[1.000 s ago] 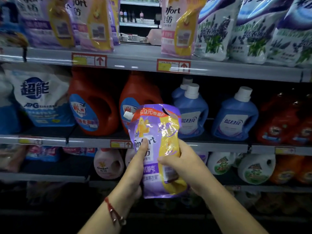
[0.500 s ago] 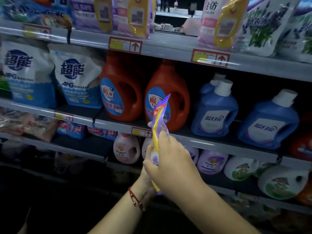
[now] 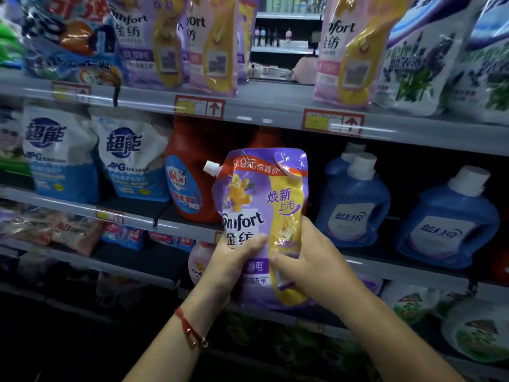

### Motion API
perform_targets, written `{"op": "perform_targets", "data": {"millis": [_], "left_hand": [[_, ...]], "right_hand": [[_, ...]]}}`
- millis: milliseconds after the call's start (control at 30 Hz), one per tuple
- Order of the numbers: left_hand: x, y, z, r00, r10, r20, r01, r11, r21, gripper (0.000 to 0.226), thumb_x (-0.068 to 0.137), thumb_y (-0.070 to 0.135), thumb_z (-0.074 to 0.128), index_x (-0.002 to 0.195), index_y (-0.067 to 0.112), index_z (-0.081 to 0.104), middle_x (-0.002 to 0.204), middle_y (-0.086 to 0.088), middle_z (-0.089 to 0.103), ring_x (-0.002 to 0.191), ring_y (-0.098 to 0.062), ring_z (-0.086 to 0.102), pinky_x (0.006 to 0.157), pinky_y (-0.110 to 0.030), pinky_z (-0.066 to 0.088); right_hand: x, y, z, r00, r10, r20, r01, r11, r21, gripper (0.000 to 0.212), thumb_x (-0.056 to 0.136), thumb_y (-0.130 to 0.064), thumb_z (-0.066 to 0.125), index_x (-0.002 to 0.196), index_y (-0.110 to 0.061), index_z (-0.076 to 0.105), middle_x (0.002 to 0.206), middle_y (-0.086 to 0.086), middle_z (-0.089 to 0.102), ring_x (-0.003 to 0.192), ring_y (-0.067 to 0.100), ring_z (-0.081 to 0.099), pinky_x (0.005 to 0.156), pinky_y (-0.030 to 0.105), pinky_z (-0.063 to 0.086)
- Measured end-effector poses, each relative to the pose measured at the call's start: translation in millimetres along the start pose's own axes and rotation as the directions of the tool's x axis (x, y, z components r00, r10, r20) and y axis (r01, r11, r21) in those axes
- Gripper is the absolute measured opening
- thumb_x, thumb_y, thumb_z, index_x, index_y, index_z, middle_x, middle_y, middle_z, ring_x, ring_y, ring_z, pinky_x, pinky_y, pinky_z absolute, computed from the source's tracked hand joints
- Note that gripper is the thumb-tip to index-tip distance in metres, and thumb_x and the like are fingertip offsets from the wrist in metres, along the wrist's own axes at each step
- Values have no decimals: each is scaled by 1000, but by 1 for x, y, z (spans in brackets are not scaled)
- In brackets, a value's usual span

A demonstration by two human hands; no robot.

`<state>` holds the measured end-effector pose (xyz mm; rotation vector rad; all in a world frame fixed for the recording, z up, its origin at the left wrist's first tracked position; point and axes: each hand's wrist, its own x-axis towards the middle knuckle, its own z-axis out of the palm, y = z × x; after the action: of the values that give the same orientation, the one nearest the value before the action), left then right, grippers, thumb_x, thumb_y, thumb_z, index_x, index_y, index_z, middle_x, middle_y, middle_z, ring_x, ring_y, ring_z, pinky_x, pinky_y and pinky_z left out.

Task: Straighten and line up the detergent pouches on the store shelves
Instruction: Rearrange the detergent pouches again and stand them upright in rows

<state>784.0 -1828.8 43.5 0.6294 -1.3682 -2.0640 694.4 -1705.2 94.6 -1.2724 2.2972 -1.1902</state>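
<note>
Before the shelves, at the centre of the view, a purple and yellow Comfort pouch (image 3: 261, 216) stands upright in both hands, its printed front turned square to the camera; half a second ago it was edge-on, only a thin sliver showing. Its white spout (image 3: 211, 167) points toward 10 o'clock. The left hand (image 3: 231, 267) grips the pouch's lower left side, thumb pressed across the front, where before it sat mostly hidden behind the right one. The right hand (image 3: 308, 260) holds the lower right edge, fingers curled round the yellow panel; a red bracelet (image 3: 191, 330) circles the left wrist.

At 12 o'clock on the top shelf (image 3: 275, 106) there is a gap, with matching Comfort pouches (image 3: 176, 42) leaning at 11 o'clock and a pink one (image 3: 344, 51) at 1 o'clock. The view has tilted up since the earlier frame, so more of that row shows. Behind the held pouch an orange jug (image 3: 190, 172) sits at 9 o'clock, blue bottles (image 3: 355, 199) at 3 o'clock, and white-and-blue bags (image 3: 129, 155) further toward 9 o'clock.
</note>
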Motion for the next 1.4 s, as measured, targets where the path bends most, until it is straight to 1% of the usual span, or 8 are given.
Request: {"op": "perform_targets", "data": {"millis": [200, 333, 467, 633, 867, 967, 1200, 1400], "left_hand": [[18, 42, 8, 947, 284, -152, -259, 952, 164, 39, 69, 10, 85, 105, 12, 68, 95, -6, 77, 87, -23, 74, 73, -32, 59], [32, 82, 6, 896, 377, -236, -338, 921, 193, 26, 74, 10, 82, 97, 15, 70, 92, -5, 77, 87, -28, 74, 76, -38, 58], [42, 117, -5, 848, 451, -278, -398, 888, 229, 45, 58, 29, 90, 97, 18, 73, 97, -11, 76, 90, -34, 73, 84, -50, 57], [52, 157, -16, 769, 545, -333, -473, 837, 277, 20, 80, 8, 76, 99, 12, 70, 92, -13, 77, 83, -33, 74, 77, -44, 59], [75, 200, -40, 732, 574, -366, -508, 819, 268, 23, 81, 8, 75, 103, 5, 68, 88, -15, 76, 69, -26, 74, 53, -32, 58], [86, 214, -51, 732, 592, -338, -528, 806, 269, 21, 82, 8, 74, 102, 6, 68, 81, -8, 77, 65, -22, 74, 49, -27, 56], [121, 242, -93, 758, 587, -286, -541, 810, 228, 27, 79, 13, 76, 104, 12, 67, 90, -11, 77, 72, -26, 75, 53, -31, 58], [152, 271, -122, 772, 599, -214, -545, 796, 263, 32, 74, 21, 79, 103, 14, 69, 94, -14, 76, 79, -33, 74, 67, -42, 60]], "right_hand": [[36, -17, -50, 979, -186, 82, 202, 842, -500, 57, 82, -62, 60, 128, -32, 47, 127, -11, 54, 121, 14, 49, 100, 33, 42], [63, -44, -90, 935, -328, 138, 317, 590, -743, 81, 93, -58, 47, 155, -17, 14, 160, 5, 21, 148, 23, 15, 120, 32, 7], [95, -71, -112, 885, -441, 151, 393, 532, -750, 80, 94, -54, 48, 156, -17, 11, 162, 6, 16, 149, 23, 10, 120, 33, 3], [147, -106, -118, 854, -505, 126, 449, 592, -669, 75, 93, -48, 53, 154, -17, 21, 156, 4, 30, 145, 20, 24, 116, 29, 17], [230, -145, -88, 936, -348, -50, 317, 896, -310, 52, 94, -40, 55, 141, -18, 45, 135, 5, 57, 122, 28, 53, 97, 36, 46], [270, -155, -72, 956, -246, -160, 218, 960, -176, 35, 93, -45, 55, 118, -21, 58, 113, 1, 66, 101, 26, 61, 86, 39, 52], [327, -170, -49, 919, -93, -382, 104, 995, 7, 17, 93, -27, 55, 79, -18, 53, 79, 1, 62, 66, 18, 55, 51, 30, 36], [341, -158, -71, 920, -75, -386, 70, 997, -26, 28, 86, -33, 66, 71, -9, 65, 72, 8, 70, 74, 31, 68, 68, 46, 56]]}}
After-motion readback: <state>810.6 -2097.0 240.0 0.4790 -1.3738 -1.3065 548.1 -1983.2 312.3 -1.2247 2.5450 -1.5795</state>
